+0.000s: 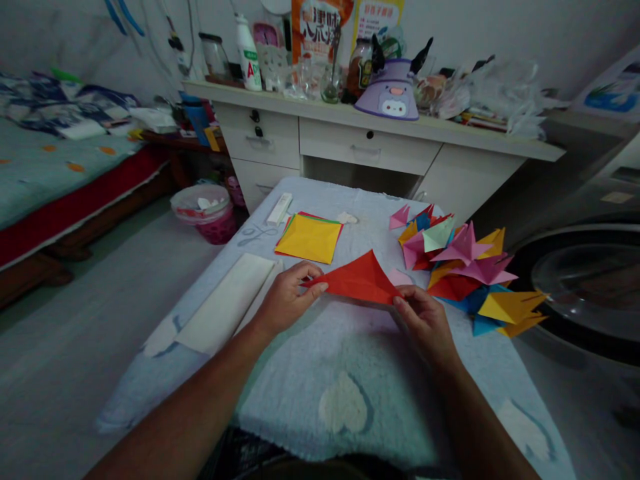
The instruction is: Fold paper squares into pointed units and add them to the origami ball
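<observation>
A red paper [361, 278], folded into a triangle, is held just above a light blue towel [350, 360] that covers the table. My left hand [287, 298] pinches the triangle's left corner between thumb and fingers. My right hand [425, 320] grips its right corner with curled fingers. Both forearms reach in from the bottom of the view.
A stack of square papers with yellow on top [310, 238] lies beyond the hands. A pile of folded coloured paper pieces [465, 267] sits at the right. A long white folded sheet [227, 303] lies at the left. Behind stand a cluttered white desk [370, 133], a bin [205, 212] and a bed [55, 180].
</observation>
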A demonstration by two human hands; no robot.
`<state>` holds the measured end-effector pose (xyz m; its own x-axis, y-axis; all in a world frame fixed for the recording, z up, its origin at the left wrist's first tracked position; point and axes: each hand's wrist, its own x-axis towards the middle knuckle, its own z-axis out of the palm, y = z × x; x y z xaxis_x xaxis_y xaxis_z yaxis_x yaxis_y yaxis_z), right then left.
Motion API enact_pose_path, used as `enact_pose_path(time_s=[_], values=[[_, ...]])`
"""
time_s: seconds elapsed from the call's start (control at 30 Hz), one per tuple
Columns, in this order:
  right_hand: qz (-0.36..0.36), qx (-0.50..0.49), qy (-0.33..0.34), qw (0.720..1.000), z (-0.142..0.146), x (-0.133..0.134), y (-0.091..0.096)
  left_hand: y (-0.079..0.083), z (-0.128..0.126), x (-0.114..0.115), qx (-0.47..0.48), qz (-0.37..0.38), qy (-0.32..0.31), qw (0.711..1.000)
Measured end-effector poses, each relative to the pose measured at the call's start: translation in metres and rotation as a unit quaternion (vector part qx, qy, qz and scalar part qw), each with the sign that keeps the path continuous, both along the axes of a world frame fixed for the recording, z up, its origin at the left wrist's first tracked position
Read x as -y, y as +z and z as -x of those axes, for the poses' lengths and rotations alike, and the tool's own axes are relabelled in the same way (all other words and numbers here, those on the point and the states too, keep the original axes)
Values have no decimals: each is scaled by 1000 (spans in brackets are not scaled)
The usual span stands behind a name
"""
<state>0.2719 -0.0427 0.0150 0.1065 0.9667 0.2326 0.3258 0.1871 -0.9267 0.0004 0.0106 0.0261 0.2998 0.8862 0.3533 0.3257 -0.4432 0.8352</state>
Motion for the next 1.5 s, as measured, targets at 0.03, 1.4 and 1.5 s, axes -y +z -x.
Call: enact_pose_path(time_s=[0.03,1.4,1.5], values=[[4,-31,-5,1000,1,1,1,0,0,1,20,16,2,1000],[-128,426,85,891,36,9,-20,-26,2,4,-15,150,8,988],[-113,434,98,889,38,8,-17,-23,1,5,-13,149,8,989]])
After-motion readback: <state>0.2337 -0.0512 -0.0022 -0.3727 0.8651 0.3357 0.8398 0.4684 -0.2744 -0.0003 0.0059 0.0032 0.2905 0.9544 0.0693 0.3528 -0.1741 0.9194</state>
